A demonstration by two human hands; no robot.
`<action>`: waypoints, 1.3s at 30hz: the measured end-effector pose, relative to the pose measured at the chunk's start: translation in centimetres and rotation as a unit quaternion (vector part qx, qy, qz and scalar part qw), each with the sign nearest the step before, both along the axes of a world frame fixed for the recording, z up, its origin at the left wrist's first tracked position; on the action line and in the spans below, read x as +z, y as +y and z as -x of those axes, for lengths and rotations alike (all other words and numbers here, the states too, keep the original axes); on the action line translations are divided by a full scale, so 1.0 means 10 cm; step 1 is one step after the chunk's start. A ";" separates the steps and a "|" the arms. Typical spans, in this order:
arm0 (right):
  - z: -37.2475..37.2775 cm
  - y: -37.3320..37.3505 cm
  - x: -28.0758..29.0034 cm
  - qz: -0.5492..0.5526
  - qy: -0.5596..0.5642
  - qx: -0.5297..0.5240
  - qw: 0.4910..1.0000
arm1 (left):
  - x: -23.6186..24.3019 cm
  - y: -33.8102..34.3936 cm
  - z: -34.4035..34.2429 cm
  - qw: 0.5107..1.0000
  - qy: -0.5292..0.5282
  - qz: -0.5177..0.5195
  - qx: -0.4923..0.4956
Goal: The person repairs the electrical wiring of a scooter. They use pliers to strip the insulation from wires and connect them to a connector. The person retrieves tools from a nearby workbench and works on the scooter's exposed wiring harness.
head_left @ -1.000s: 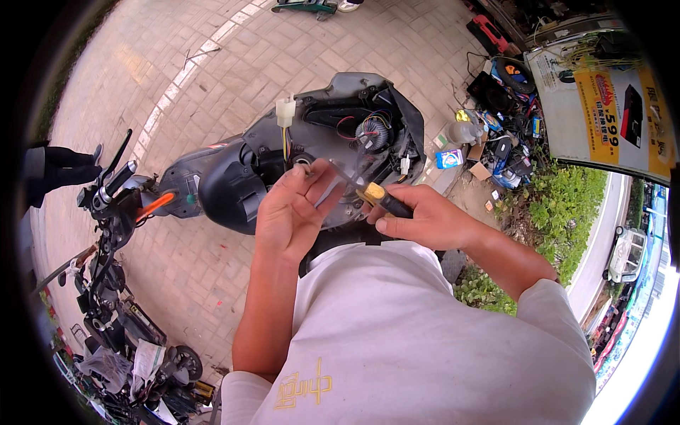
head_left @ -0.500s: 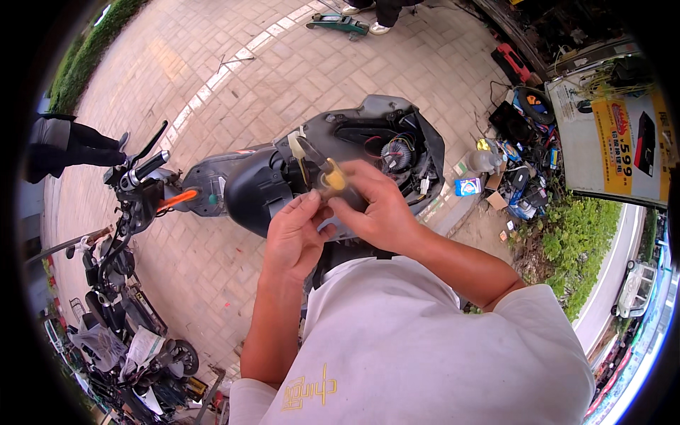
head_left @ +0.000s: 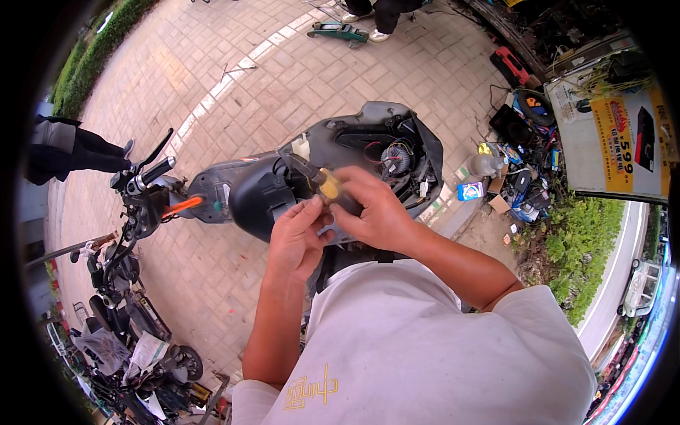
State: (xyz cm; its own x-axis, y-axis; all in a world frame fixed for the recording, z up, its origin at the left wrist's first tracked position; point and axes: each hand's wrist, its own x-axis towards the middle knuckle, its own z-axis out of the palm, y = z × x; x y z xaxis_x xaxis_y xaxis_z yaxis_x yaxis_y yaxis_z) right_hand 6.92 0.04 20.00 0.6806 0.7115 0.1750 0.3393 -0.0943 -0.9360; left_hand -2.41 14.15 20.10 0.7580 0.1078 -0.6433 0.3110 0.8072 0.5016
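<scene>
My right hand (head_left: 372, 209) is wrapped round a yellow-and-dark hand-held tool (head_left: 330, 187), whose dark narrow end points up and left. Its exact kind does not show. Just left of it, my left hand (head_left: 297, 234) has its thumb and forefinger pinched close against the tool's yellow part; whatever is between the fingertips is too small to name. Both hands are above a dark scooter (head_left: 368, 117) lying across the view, its body open on the right. Inside that opening sits a round grey ribbed part (head_left: 398, 157) with thin coloured wires.
A black rounded cover (head_left: 258, 195) and handlebars (head_left: 152, 173) belong to the scooter's left side. Parked two-wheelers (head_left: 134, 312) crowd the lower left. A green floor jack (head_left: 338, 31) stands near another person's feet; a second person (head_left: 74, 149) is far left. Clutter (head_left: 524, 188) lies right.
The tool has turned slightly in my right hand, showing more of its yellow side. My hands stay close together. The whole view has shifted a little.
</scene>
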 end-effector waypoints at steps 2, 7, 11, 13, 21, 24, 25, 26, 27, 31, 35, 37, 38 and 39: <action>-0.01 0.01 -0.02 -0.007 -0.006 0.000 1.000 | 0.05 -0.01 -0.01 1.000 0.005 0.008 0.003; -0.02 0.04 -0.06 -0.004 -0.013 -0.033 0.999 | -0.05 -0.05 0.04 0.979 -0.030 -0.201 0.014; -0.04 0.06 -0.04 0.008 -0.025 -0.049 0.998 | 0.07 -0.16 0.02 0.899 -0.054 -0.435 0.004; -0.03 0.06 -0.03 0.013 -0.046 -0.035 0.998 | 0.08 -0.14 0.03 0.891 -0.057 -0.450 -0.019; -0.07 0.07 -0.08 -0.005 -0.167 0.017 0.986 | 0.11 0.03 0.04 0.842 -0.086 -0.517 -0.125; -0.06 0.11 -0.12 0.009 -0.187 0.006 0.982 | 0.01 -0.01 0.04 0.826 -0.091 -0.545 -0.112; -0.06 0.13 -0.13 0.006 -0.184 0.002 0.983 | -0.01 -0.01 0.04 0.816 -0.095 -0.560 -0.107; -0.07 0.15 -0.14 0.004 -0.183 -0.003 0.983 | -0.04 -0.01 0.02 0.805 -0.100 -0.575 -0.103; -0.07 0.16 -0.16 0.002 -0.181 -0.008 0.983 | -0.06 -0.01 0.00 0.795 -0.106 -0.589 -0.099; -0.10 0.13 -0.17 0.039 -0.046 0.002 0.998 | -0.06 -0.05 -0.04 0.835 -0.097 -0.533 -0.093; -0.14 0.00 -0.09 0.048 -0.023 -0.003 0.999 | -0.08 -0.04 -0.07 0.888 -0.080 -0.446 -0.081; -0.13 -0.17 -0.07 0.082 -0.091 -0.018 0.992 | -0.09 -0.02 -0.08 0.909 -0.077 -0.402 -0.072; -0.15 -0.29 -0.06 0.109 -0.143 -0.022 0.983 | -0.09 -0.02 -0.09 0.917 -0.074 -0.386 -0.068; -0.17 -0.39 -0.06 0.137 -0.193 -0.027 0.971 | -0.09 -0.01 -0.10 0.925 -0.072 -0.368 -0.066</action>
State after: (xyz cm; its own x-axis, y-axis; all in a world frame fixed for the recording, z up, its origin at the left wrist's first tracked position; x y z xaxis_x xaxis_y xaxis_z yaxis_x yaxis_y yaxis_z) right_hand 8.58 -3.86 19.37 0.6401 0.7321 0.2332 0.6471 -0.3501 -0.6773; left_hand -1.38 14.03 19.20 0.8681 0.3768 -0.3233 0.2691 0.1902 0.9442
